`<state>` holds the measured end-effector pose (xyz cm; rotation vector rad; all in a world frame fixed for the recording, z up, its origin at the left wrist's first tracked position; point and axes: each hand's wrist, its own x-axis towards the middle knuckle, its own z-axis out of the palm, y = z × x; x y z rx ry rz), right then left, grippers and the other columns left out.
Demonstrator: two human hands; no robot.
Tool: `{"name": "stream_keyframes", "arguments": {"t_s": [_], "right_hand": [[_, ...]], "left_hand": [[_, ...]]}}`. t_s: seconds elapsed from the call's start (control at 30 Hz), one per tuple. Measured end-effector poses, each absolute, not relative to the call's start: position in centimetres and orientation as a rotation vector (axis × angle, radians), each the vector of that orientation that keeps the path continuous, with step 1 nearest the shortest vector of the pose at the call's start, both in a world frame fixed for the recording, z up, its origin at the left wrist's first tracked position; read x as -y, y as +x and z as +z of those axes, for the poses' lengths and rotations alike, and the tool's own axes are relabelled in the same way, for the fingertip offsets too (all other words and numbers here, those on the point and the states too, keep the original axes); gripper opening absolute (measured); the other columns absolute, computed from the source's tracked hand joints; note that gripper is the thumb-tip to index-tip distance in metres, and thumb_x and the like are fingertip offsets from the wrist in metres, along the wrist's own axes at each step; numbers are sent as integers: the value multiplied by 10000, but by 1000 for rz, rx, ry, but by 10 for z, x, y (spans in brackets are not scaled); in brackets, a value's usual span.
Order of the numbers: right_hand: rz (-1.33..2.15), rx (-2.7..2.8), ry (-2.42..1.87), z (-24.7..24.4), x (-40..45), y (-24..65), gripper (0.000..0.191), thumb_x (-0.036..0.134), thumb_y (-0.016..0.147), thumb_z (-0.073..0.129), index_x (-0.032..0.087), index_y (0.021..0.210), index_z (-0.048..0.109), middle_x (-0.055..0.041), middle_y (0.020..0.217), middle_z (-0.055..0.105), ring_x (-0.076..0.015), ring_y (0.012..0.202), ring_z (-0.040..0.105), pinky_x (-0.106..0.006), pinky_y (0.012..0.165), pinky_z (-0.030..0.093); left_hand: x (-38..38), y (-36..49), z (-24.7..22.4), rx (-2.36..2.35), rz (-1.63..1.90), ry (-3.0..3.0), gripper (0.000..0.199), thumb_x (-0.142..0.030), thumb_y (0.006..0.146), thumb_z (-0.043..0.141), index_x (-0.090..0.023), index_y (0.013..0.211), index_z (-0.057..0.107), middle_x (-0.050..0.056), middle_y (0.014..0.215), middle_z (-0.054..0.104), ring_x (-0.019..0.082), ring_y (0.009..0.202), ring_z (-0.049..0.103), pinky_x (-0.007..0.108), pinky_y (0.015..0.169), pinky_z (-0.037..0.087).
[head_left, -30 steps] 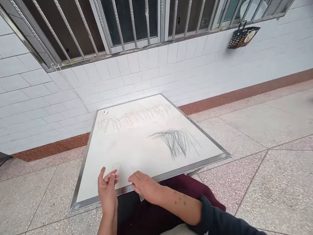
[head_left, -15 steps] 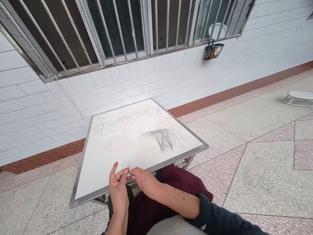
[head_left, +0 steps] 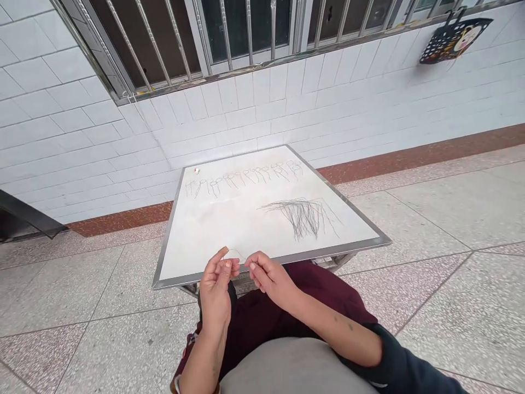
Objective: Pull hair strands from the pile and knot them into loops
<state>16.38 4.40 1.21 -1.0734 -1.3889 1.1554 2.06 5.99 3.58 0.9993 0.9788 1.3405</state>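
My left hand (head_left: 217,287) is pinched closed on a thin wire (head_left: 235,250), which curves up in a small loop above the fingers. My right hand (head_left: 273,279) is closed, its fingertips pinching the same wire just to the right. Both hands are over the near edge of a white table (head_left: 192,230) with a grey metal rim. A pile of dark, thin wires (head_left: 305,216) lies loose on the right half of the table. Along the far side runs a row of several looped wire pieces (head_left: 256,175) with trailing ends.
A small red and white item (head_left: 196,171) sits at the table's far left corner. Behind stands a white tiled wall (head_left: 246,120) with a barred window (head_left: 229,33). A dark patterned basket (head_left: 451,41) hangs from the bars at the right.
My right hand has drawn a little away from the left, widening the gap between the fingertips. The view has tilted down and turned left.
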Motion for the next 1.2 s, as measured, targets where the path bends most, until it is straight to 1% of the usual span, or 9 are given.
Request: {"name": "stream_keyframes", "arguments": {"t_s": [0.2, 0.33, 0.5, 0.67, 0.8, 0.9, 1.0, 1.1, 1.2], "right_hand": [[1218, 1367, -1004, 15, -39, 166, 256, 452, 955, 432, 215, 1034, 485, 23, 793, 535, -81, 543, 486, -225, 522, 439], [1171, 1392, -1005, 19, -38, 167, 277, 470, 953, 434, 211, 1017, 506, 33, 711, 518, -99, 558, 487, -250, 575, 444], [1210, 1275, -986, 26, -35, 164, 283, 473, 937, 470, 205, 871, 530, 15, 755, 512, -115, 646, 517, -275, 670, 465], [1390, 991, -879, 27, -33, 157, 289, 495, 885, 555, 208, 852, 539, 9, 816, 512, -116, 711, 516, -272, 695, 493], [1399, 1001, -916, 27, -32, 155, 317, 517, 863, 578, 203, 837, 540, 13, 791, 522, -117, 691, 525, -281, 704, 499], [1377, 1054, -926, 27, -33, 157, 311, 508, 878, 561, 201, 834, 536, 13, 790, 536, -118, 682, 547, -291, 707, 498], [1333, 1101, -936, 26, -35, 162, 299, 503, 892, 542, 205, 869, 549, 17, 780, 524, -117, 671, 551, -287, 692, 495], [1320, 1131, -961, 27, -37, 167, 293, 499, 907, 519, 207, 906, 548, 28, 758, 507, -101, 613, 534, -267, 638, 481], [1325, 1173, -917, 29, -37, 168, 279, 485, 929, 484, 215, 987, 529, 32, 782, 510, -78, 550, 488, -237, 552, 442]], "left_hand": [[-54, 20, 38, -1109, 1306, 1159, 397, -365, 829, 645, -182, 1181, 648, 40, 829, 711, 150, 739, 630, 285, 750, 503], [-48, 22, 41, -1248, 1198, 1425, 379, -390, 839, 621, -226, 1176, 674, 42, 830, 708, 181, 754, 633, 306, 760, 505], [-45, 23, 45, -1171, 1219, 1399, 396, -368, 867, 588, -236, 1239, 619, 24, 826, 674, 174, 800, 624, 297, 790, 498], [-44, 26, 47, -1031, 1265, 1292, 478, -289, 819, 661, -221, 1279, 554, 27, 893, 663, 164, 858, 610, 294, 844, 475], [-44, 26, 47, -969, 1350, 1157, 469, -265, 817, 660, -227, 1271, 549, -6, 805, 595, 150, 852, 592, 295, 887, 445], [-45, 22, 51, -879, 1329, 1049, 450, -258, 826, 647, -258, 1264, 543, -15, 822, 560, 145, 848, 594, 311, 895, 442], [-45, 16, 56, -802, 1276, 943, 459, -255, 819, 648, -282, 1264, 540, -23, 815, 525, 122, 738, 565, 303, 802, 477], [-44, 13, 60, -792, 1240, 909, 484, -243, 796, 672, -268, 1263, 547, -18, 812, 513, 110, 680, 525, 272, 714, 481], [-42, 15, 58, -810, 1183, 942, 477, -246, 798, 679, -253, 1258, 553, -11, 829, 534, 105, 683, 531, 256, 720, 469]]}}
